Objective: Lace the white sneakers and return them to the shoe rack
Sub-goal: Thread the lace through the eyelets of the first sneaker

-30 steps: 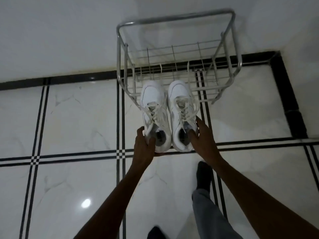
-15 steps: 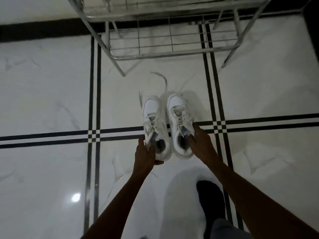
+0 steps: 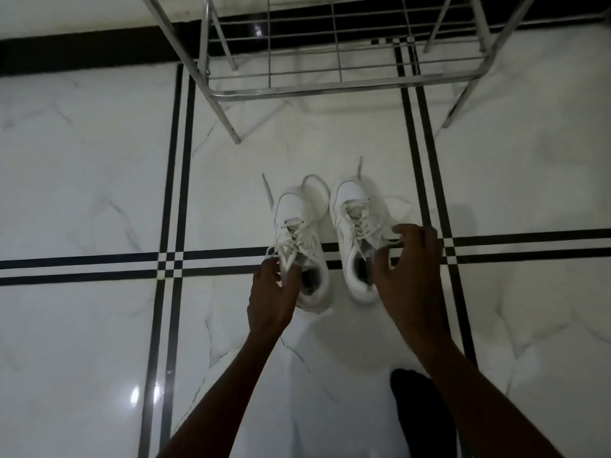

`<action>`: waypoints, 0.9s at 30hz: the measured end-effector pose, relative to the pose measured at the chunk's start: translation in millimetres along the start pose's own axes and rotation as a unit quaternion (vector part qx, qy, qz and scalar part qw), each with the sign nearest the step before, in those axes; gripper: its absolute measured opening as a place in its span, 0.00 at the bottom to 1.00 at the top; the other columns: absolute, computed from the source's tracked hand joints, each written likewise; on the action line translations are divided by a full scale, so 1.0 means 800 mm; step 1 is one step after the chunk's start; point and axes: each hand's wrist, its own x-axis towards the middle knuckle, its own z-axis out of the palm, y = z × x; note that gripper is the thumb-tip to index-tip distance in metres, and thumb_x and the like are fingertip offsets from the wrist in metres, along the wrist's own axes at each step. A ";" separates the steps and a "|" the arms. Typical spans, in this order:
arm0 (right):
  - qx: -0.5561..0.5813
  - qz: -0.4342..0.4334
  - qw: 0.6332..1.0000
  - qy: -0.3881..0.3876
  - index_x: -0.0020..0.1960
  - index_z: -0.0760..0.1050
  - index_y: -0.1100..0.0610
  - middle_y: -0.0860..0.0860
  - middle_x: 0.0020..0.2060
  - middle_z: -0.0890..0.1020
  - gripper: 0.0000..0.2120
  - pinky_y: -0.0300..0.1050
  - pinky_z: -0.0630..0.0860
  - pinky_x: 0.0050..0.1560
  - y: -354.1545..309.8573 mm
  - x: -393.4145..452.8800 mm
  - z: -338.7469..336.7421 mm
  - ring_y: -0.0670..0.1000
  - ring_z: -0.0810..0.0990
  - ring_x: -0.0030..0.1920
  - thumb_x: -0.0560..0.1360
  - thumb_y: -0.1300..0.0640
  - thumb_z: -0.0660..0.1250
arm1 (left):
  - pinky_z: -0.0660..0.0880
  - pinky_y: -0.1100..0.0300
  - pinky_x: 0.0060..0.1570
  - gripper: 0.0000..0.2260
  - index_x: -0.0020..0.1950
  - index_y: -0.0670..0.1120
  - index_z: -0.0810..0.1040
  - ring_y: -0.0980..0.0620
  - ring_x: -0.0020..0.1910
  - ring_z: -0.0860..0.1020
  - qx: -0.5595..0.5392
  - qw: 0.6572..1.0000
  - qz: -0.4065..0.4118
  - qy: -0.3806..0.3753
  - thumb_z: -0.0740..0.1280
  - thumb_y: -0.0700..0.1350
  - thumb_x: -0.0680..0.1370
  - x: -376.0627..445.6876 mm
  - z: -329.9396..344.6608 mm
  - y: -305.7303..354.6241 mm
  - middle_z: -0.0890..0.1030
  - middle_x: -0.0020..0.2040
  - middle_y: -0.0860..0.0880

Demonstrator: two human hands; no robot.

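Head view: two white lace-up sneakers [image 3: 330, 239] stand side by side on the white marble floor [image 3: 82, 160], near the chrome wire shoe rack [image 3: 330, 84]. The left hand [image 3: 271, 299] grips the left sneaker's heel; the right hand [image 3: 410, 276], fingers spread and loosely curled, hovers beside the right sneaker.

Both sneakers [image 3: 299, 226] are white, laces included, with dark insides at the openings. The floor [image 3: 82, 166] is white marble with faint grey veining — crossed by paired black stripes that form small checkered squares. The shoe rack [image 3: 330, 89] is silver metal — the sock [image 3: 420, 408] black.
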 end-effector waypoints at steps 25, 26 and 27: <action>0.411 0.151 0.866 -0.240 0.57 0.77 0.58 0.56 0.43 0.87 0.09 0.48 0.83 0.41 -0.083 0.046 0.103 0.51 0.85 0.43 0.81 0.55 0.66 | 0.83 0.49 0.48 0.12 0.59 0.43 0.80 0.48 0.44 0.85 -0.351 0.922 0.136 0.091 0.63 0.49 0.85 0.037 -0.022 0.034 0.86 0.45 0.40; 0.423 0.132 0.861 -0.248 0.56 0.77 0.57 0.54 0.42 0.87 0.08 0.45 0.82 0.39 -0.081 0.044 0.101 0.50 0.86 0.43 0.81 0.54 0.67 | 0.83 0.49 0.49 0.11 0.59 0.43 0.81 0.48 0.44 0.84 -0.352 0.919 0.153 0.089 0.63 0.49 0.85 0.036 -0.022 0.033 0.85 0.45 0.39; 0.435 0.116 0.855 -0.258 0.55 0.78 0.56 0.52 0.42 0.87 0.07 0.43 0.81 0.39 -0.079 0.042 0.100 0.49 0.86 0.43 0.80 0.53 0.67 | 0.83 0.49 0.49 0.11 0.59 0.43 0.81 0.48 0.44 0.84 -0.353 0.917 0.166 0.083 0.64 0.48 0.85 0.035 -0.022 0.032 0.85 0.45 0.38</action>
